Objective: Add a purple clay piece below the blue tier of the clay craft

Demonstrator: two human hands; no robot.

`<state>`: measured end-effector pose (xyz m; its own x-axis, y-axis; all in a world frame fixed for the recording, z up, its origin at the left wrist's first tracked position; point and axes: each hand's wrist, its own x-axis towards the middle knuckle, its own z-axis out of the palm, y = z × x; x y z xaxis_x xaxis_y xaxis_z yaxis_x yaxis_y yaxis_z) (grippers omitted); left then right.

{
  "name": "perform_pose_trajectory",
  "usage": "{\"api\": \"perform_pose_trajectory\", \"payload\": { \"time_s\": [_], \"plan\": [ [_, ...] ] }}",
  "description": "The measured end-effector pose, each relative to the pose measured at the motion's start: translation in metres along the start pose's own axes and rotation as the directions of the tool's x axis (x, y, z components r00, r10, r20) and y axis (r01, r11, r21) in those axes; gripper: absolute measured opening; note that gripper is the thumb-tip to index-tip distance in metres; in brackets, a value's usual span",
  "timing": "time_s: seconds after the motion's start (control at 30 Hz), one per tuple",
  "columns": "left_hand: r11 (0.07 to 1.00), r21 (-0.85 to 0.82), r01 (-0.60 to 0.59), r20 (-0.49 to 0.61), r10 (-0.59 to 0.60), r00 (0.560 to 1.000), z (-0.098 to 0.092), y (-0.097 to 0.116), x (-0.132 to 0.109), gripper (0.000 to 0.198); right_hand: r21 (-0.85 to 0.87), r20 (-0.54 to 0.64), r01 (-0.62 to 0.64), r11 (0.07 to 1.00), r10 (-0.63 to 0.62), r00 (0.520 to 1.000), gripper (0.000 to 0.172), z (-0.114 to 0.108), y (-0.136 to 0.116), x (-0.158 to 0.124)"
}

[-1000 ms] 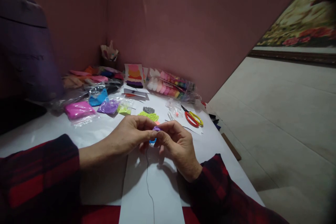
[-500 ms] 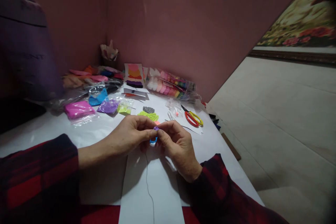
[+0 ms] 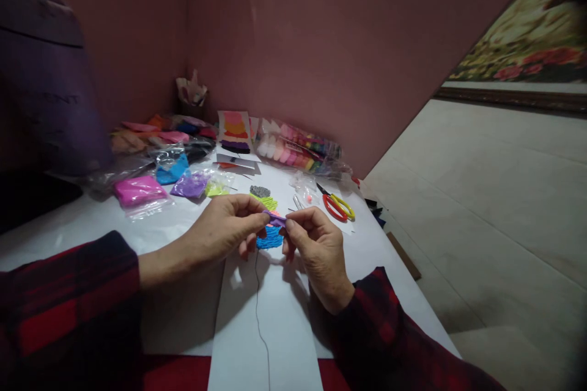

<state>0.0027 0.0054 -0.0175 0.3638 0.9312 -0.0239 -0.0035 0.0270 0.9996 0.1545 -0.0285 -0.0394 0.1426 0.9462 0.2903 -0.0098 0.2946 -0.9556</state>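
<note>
A: What's different from a moment ago?
B: The left hand (image 3: 224,225) and the right hand (image 3: 318,250) are a bit farther apart. The purple piece (image 3: 276,220) between them is longer now, and more of the blue patch (image 3: 269,238) peeks out under it.

A: What's on the left side?
B: On the desk (image 3: 376,256) there's a pink bag (image 3: 139,191), then a blue bag (image 3: 172,169), then a purple bag (image 3: 189,184).

A: And next?
B: The left hand. Its thumb and pointing finger squeeze one end of the purple piece, with no gap but the purple bit. The other fingers (image 3: 247,245) curl loosely below.

A: Where is the purple piece, exactly?
B: Up in the air in the middle, above the white paper strip (image 3: 270,330). A thin dark line (image 3: 258,311) runs down that strip.

A: Is it heavy?
B: I think it's very light. It looks soft and squishy, like clay, maybe a little sticky. Pull hard and it could get thin and snap, and a big squeeze could leave dents. I'd hold just the two ends, gently.

A: What's the right hand doing?
B: It pinches the other end the same way, thumb against pointing finger.

A: And far right?
B: Red and yellow scissors (image 3: 338,206) lie on the desk, away from both hands.
</note>
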Motion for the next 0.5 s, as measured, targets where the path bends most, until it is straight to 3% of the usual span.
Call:
{"api": "perform_pose_trajectory", "payload": {
  "time_s": [0.27, 0.4, 0.5],
  "plan": [
    [0.998, -0.051, -0.024, 0.079, 0.028, 0.996, -0.0030, -0.0028, 0.0007, 0.020, 0.003, 0.095, -0.062, 0.998, 0.061, 0.994, 0.022, -0.0023, 0.0045, 0.0010],
    [0.998, -0.055, -0.007, 0.144, 0.015, 0.989, -0.0033, -0.0044, 0.0020, 0.027, 0.038, 0.168, -0.015, 0.999, 0.008, 0.986, 0.020, -0.0017, 0.0051, -0.0015],
    [0.999, -0.041, -0.007, 0.174, 0.015, 0.985, -0.0026, -0.0028, 0.0015, 0.021, 0.044, 0.193, 0.018, 0.999, -0.026, 0.981, 0.016, -0.0016, 0.0054, -0.0030]
  ]
}}
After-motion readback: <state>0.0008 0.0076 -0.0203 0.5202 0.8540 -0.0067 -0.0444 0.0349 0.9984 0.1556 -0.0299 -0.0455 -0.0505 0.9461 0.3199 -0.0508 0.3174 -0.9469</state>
